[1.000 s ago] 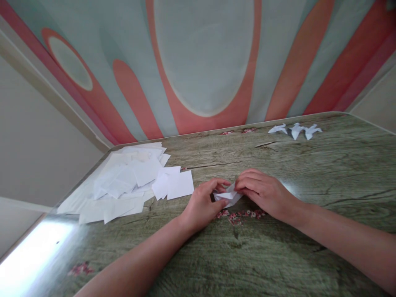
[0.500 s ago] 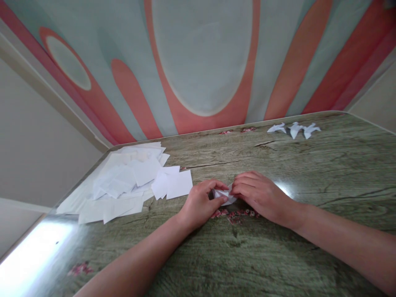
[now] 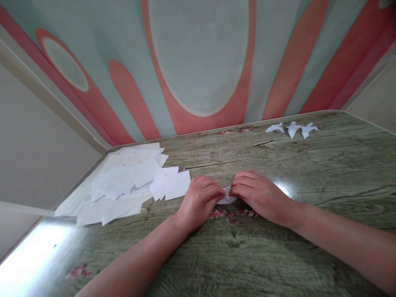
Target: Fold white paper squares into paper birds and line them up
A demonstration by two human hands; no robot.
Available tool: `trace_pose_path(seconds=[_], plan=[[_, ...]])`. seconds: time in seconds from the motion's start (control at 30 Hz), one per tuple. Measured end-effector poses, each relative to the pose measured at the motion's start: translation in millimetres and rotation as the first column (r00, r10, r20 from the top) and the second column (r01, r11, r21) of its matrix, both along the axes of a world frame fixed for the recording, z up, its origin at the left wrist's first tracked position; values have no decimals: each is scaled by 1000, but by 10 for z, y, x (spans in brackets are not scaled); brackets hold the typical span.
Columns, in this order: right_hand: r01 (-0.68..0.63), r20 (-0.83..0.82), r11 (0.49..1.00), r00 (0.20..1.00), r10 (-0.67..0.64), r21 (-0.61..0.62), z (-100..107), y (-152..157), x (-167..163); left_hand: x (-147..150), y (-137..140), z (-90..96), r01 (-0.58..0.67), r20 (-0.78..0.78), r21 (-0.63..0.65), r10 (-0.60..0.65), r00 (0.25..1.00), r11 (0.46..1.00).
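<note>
A small folded piece of white paper (image 3: 228,198) lies between my two hands, low over the table. My left hand (image 3: 201,201) pinches its left side, thumb and fingertips pressed together. From the other side my right hand (image 3: 258,196) grips the right part, fingers curled over it. Much of the paper is hidden under my fingers, so its full shape does not show.
A large loose pile of white paper sheets (image 3: 120,181) covers the table's left part, with several square sheets (image 3: 177,185) beside my left hand. Three folded paper birds (image 3: 292,129) stand in the far right. A patterned wall (image 3: 198,62) rises behind the wood-grain table (image 3: 235,260).
My left fingers have closed from a spread hold into a pinch on the paper's left side. The right hand keeps nearly the same place. The view has shifted slightly.
</note>
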State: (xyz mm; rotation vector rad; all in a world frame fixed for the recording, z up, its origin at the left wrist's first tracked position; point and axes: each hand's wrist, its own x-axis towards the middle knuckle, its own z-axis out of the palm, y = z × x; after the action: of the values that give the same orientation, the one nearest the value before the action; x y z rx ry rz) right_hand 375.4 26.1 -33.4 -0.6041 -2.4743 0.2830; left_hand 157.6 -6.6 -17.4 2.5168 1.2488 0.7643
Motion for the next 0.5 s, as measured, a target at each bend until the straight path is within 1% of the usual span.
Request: trace_pose_path(seconds=[0.17, 0.23, 0.33, 0.4, 0.5], plan=[[-15, 22, 999, 1000, 15, 36, 9, -9, -12, 10, 27, -48, 9, 17, -1, -9, 1000, 1000], [-9, 29, 999, 1000, 7, 44, 13, -13, -16, 30, 16, -43, -45, 42, 41, 44, 998, 998], [49, 16, 998, 999, -50, 47, 25, -26, -29, 66, -33, -22, -181, 78, 101, 174, 982, 978], [92, -14, 994, 996, -92, 53, 34, -42, -43, 94, -75, -20, -208, 70, 77, 203, 977, 975], [117, -55, 991, 992, -114, 64, 40, -64, -64, 142, -122, -46, -195, 47, 14, 194, 980, 981]])
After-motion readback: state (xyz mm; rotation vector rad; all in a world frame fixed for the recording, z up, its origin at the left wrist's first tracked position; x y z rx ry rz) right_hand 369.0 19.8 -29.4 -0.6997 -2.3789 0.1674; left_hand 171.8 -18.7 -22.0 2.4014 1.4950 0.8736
